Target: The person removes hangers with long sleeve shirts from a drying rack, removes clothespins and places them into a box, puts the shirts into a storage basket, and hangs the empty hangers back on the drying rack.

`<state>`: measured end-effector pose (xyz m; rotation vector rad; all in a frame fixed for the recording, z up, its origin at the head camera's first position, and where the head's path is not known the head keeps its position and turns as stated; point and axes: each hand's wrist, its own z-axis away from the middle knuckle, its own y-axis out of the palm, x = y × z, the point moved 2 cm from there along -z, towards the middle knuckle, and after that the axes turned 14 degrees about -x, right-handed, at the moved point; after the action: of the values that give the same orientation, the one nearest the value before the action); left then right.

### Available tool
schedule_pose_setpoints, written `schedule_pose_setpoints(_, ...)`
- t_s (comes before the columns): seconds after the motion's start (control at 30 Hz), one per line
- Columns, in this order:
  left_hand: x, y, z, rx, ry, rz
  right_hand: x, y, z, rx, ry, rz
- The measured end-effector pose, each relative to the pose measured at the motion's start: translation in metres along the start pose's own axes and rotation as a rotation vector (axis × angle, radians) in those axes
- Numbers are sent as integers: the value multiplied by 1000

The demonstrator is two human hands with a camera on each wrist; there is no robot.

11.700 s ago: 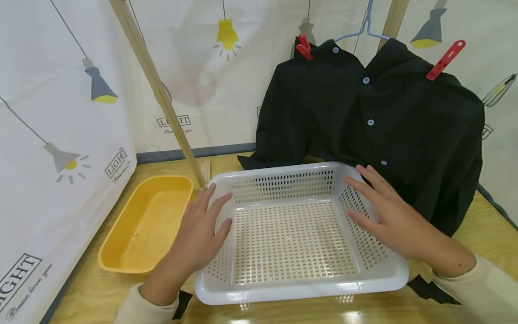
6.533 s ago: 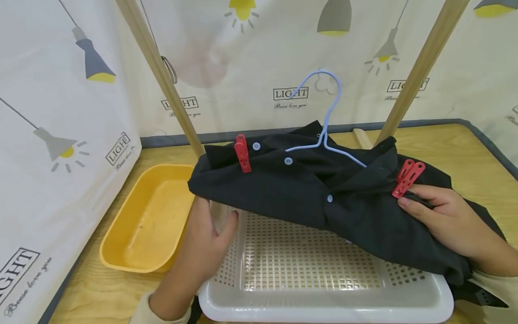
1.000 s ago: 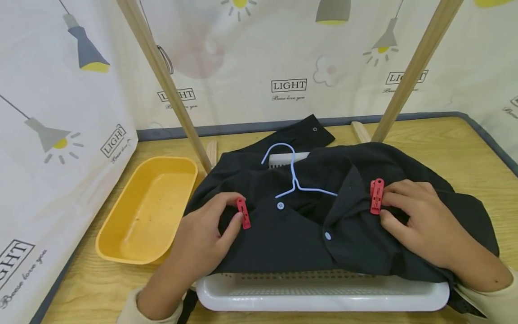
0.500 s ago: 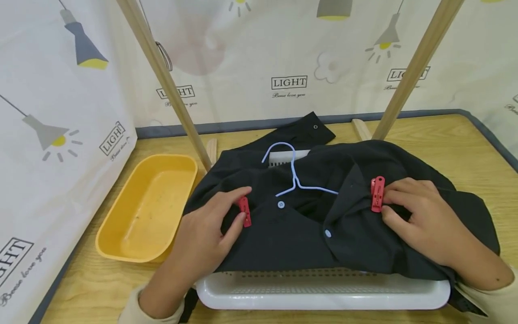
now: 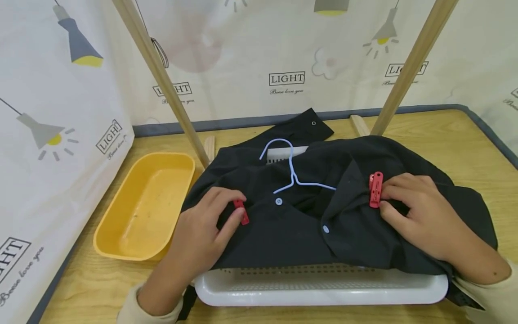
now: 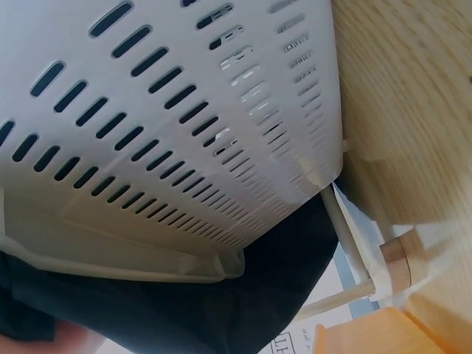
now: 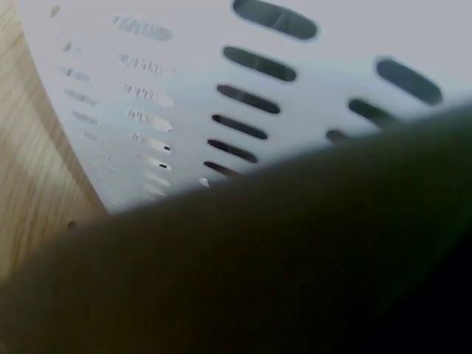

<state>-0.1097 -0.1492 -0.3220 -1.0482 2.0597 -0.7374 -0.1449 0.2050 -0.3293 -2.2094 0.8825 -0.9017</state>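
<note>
In the head view a black shirt on a light-blue wire hanger lies across a white slotted basket. My left hand pinches a red clothespin at the shirt's left shoulder, index finger over its top and thumb on its side. On the opposite shoulder stands another red clothespin, with the curled index finger and thumb of my right hand against its right edge. The left wrist view shows the basket's slotted wall with the shirt hanging over its rim.
A yellow basin stands on the wooden table, left of the basket. Two slanting wooden poles rise behind the shirt, before a printed cloth backdrop. One dark sleeve reaches back past the basket.
Earlier the shirt hung upright behind the basket, with both hands open over it; now it lies across the basket. Over the last second my left index finger shifted on the clothespin; my right hand stayed put.
</note>
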Motion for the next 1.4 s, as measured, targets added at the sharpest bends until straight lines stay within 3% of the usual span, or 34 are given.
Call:
schedule_pose_setpoints(0.3,0,-1,0,-6,-17,8,0,-1,0,1,11,2)
schedule_pose_setpoints(0.83,1,-3,1,-45,24,41,1,0,-2,-8,1,-10)
schedule_pose_setpoints(1.1,2,-3,-2,-31,-79,84,-1,1,-2,-5,-1,-8)
schedule_pose_setpoints(1.4,4,-2,-2,-33,-99,86,0,-1,-2,-2,5,-2)
